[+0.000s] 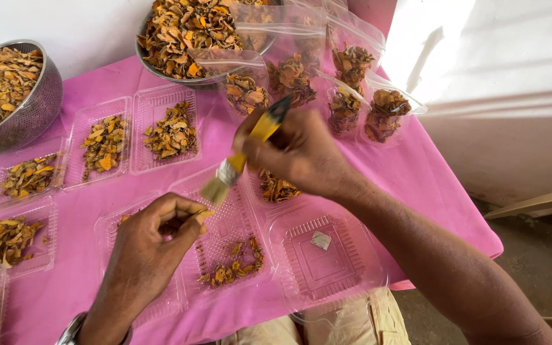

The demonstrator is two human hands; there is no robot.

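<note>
Fingers (183,220) pinch chip beside held brush (241,160).

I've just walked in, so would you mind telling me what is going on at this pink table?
A person's right hand holds a yellow-handled brush, its bristles near a small dried piece pinched in the left hand. Clear plastic trays hold similar orange-brown dried slices, with two metal bowls and filled clear bags behind.

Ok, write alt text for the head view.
The right hand holds a yellow-handled brush over clear plastic trays of dried orange slices on a pink table, while the left hand pinches one piece.
</note>
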